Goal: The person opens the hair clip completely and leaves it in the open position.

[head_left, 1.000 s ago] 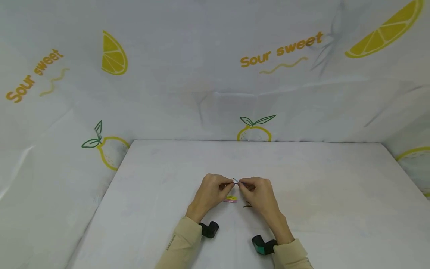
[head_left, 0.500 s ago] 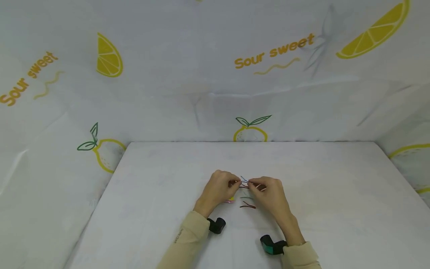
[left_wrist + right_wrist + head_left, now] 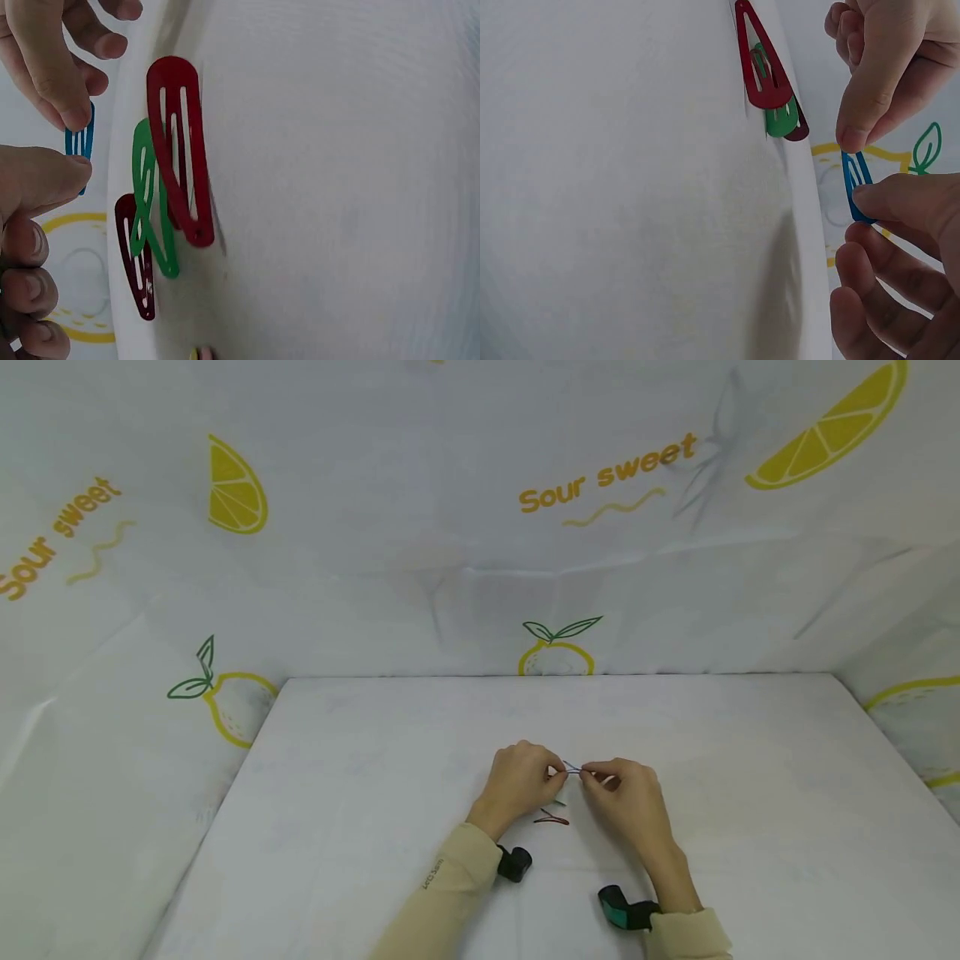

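Observation:
A small blue snap hair clip [image 3: 573,769] is held up between both hands above the white table. My left hand [image 3: 522,781] pinches one end between thumb and finger. My right hand [image 3: 630,797] pinches the other end, its remaining fingers loosely curled in the right wrist view. The blue clip's [image 3: 79,142] slots show between the fingertips. On the table below lie a red snap clip [image 3: 174,71], a green clip [image 3: 139,169] and a dark red clip [image 3: 147,304], seen overlapping in the left wrist view.
The tips of a yellow clip [image 3: 193,354] and a pink clip [image 3: 206,353] show at the bottom edge of the left wrist view. Black wrist cameras are strapped to both wrists. A lemon-printed white curtain [image 3: 405,527] hangs behind the table [image 3: 375,760].
Both hands have shifted right over the table, keeping the blue clip between them. The yellow and pink clips are now hidden behind the left hand in the head view.

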### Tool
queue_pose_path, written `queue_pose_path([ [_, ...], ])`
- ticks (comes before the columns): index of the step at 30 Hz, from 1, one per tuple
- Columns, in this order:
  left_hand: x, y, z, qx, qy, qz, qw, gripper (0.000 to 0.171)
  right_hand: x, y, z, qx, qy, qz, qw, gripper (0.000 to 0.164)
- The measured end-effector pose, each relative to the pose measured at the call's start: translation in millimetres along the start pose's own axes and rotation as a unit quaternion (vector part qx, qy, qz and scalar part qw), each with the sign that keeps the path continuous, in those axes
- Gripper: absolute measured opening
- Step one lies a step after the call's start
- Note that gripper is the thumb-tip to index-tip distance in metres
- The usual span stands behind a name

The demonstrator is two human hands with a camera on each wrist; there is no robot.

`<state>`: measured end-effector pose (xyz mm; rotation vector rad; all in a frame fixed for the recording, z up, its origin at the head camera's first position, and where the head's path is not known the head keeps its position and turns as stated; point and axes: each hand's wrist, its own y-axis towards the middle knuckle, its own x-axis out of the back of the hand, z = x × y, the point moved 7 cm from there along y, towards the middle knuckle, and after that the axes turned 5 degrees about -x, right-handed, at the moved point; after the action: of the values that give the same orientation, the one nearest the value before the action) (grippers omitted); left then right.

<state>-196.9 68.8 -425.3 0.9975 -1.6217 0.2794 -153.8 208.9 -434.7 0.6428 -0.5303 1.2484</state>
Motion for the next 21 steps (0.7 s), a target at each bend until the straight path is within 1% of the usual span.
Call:
queue_pose_path([
  [4, -9.2, 4.9, -4.5, 0.007, 0.014, 0.007, 0.9998, 0.008, 2.1, -0.5, -9.3, -0.029, -0.007, 0.011, 0.999, 0.012],
  [8, -15.1, 6.7, -7.4, 0.014, 0.020, 0.013, 0.9996, 0.007, 1.9, -1.0, -16.2, -0.048, -0.010, 0.026, 0.998, 0.014],
  [15, -22.1, 9.4, -10.9, 0.009, 0.051, 0.018, 0.9985, 0.006, 0.9, -0.6, -21.6, -0.058, -0.013, 0.033, 0.998, 0.015],
  [21, -25.9, 10.9, -10.6, 0.018, 0.045, 0.025, 0.9985, 0.006, 0.2, 0.4, -24.9, -0.068, -0.019, 0.037, 0.997, 0.016],
])
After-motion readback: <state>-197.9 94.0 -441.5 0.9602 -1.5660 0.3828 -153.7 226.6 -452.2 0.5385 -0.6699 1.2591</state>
